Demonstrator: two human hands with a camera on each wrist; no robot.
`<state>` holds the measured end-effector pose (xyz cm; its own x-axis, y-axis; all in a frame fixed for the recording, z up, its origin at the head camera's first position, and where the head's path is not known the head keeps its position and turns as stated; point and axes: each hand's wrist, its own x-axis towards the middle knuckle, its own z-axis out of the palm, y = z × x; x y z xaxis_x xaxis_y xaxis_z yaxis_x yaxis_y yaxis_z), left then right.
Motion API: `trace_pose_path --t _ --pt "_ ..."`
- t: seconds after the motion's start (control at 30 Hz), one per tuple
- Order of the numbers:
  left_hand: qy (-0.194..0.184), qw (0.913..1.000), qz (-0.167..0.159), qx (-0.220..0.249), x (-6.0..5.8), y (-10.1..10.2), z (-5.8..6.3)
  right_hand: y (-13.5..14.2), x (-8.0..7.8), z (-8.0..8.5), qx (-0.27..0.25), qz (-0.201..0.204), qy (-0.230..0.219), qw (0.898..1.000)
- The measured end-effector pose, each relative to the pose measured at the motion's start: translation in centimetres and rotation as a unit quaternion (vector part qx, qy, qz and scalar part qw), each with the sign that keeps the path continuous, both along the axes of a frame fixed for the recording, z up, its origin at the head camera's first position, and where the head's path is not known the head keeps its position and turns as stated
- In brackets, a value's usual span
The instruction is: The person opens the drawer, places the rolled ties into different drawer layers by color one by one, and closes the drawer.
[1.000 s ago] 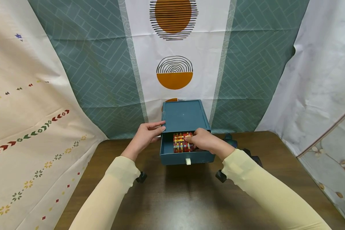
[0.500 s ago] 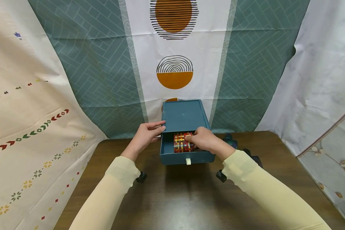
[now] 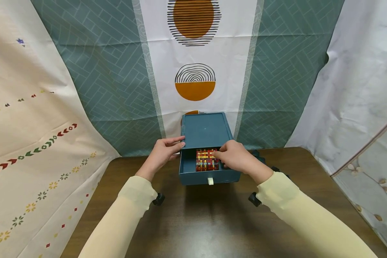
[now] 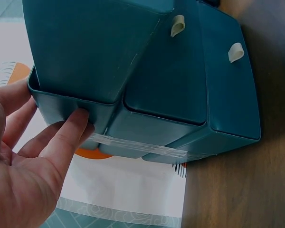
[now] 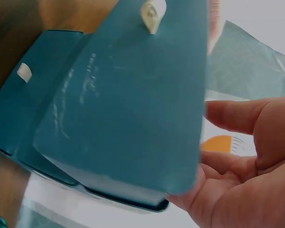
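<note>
A teal drawer cabinet [image 3: 206,129] stands at the back of the table, its top drawer [image 3: 195,177] pulled out. Inside the drawer lies a red and yellow woven item [image 3: 206,160], like a small purse. My left hand [image 3: 163,150] rests its fingertips on the cabinet's left side, near the top edge; the left wrist view shows its fairly straight fingers [image 4: 69,135] against the wall. My right hand [image 3: 237,157] reaches over the drawer's right side, thumb overlapping the woven item's right edge. In the right wrist view the drawer front hides its fingertips.
Below the open drawer are further closed drawers with cream pull tabs [image 4: 236,52]. Clear tape [image 4: 137,143] runs along the cabinet side. A patterned curtain [image 3: 195,53] hangs right behind the cabinet. The brown wooden table [image 3: 200,222] extends toward me.
My right hand has shifted right and slightly up, leaving more of the woven item showing. The woven item has slid slightly right in the drawer. The left hand has stayed put.
</note>
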<state>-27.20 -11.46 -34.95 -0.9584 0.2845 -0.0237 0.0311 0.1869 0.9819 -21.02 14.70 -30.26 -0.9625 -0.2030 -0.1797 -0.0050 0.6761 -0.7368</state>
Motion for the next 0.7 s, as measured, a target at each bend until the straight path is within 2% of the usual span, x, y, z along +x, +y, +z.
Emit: trace_pose_path --t 0.13,0.23,0.3,0.37,0.53,0.7 --pt "0.005 1.0000 -0.002 -0.007 0.0 0.0 0.0 0.6 1.0 0.6 -0.025 -0.012 0.070 0.997" --pt "0.005 1.0000 -0.003 -0.008 0.0 0.0 -0.1 1.0 2.0 0.6 -0.061 -0.019 0.127 0.990" --pt "0.006 0.9999 -0.004 -0.007 0.0 -0.1 -0.1 1.1 2.6 0.5 -0.088 -0.014 0.148 0.985" --pt "0.007 1.0000 -0.003 -0.007 -0.1 -0.1 -0.2 1.2 3.2 0.2 -0.116 0.000 0.149 0.982" --pt "0.006 1.0000 -0.002 -0.004 -0.1 -0.1 -0.4 1.3 4.2 -0.9 -0.168 0.032 0.106 0.980" --pt "0.002 1.0000 -0.003 -0.002 -0.1 -0.1 -0.4 1.1 4.9 -2.1 -0.166 0.060 0.097 0.979"
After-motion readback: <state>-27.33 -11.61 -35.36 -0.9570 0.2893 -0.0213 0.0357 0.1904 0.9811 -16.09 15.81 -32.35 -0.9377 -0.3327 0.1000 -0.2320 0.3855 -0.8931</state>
